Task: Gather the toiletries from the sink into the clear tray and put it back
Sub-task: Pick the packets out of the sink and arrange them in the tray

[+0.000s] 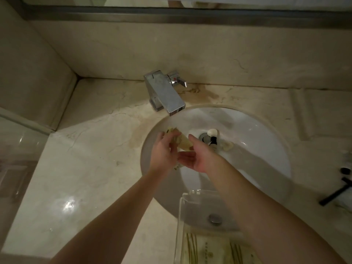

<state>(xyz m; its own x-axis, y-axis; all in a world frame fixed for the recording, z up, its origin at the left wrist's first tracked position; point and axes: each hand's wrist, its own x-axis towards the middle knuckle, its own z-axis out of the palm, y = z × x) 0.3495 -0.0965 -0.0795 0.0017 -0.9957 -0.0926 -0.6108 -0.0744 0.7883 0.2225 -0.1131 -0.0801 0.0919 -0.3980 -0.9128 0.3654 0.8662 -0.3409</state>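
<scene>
Both my hands are over the left part of the white sink [257, 130]. My left hand [165, 149] grips a bunch of pale yellow-green toiletry packets [185, 142]; my right hand [198, 157] cups the same packets from the right and below. By the drain [204, 138] lie a small white cap-shaped item [212, 132], a small dark bottle [213, 141] and a pale packet [227, 145]. The clear tray [183, 210] rests on the sink's near rim, with a striped yellow-green packet [202, 248] in it. My right forearm covers part of the tray.
A chrome faucet [163, 92] with a side lever stands behind the basin. Beige marble counter [85, 168] spreads to the left, with a wall corner at far left. Black items [339, 189] lie at the right edge. A mirror frame [171, 15] runs along the top.
</scene>
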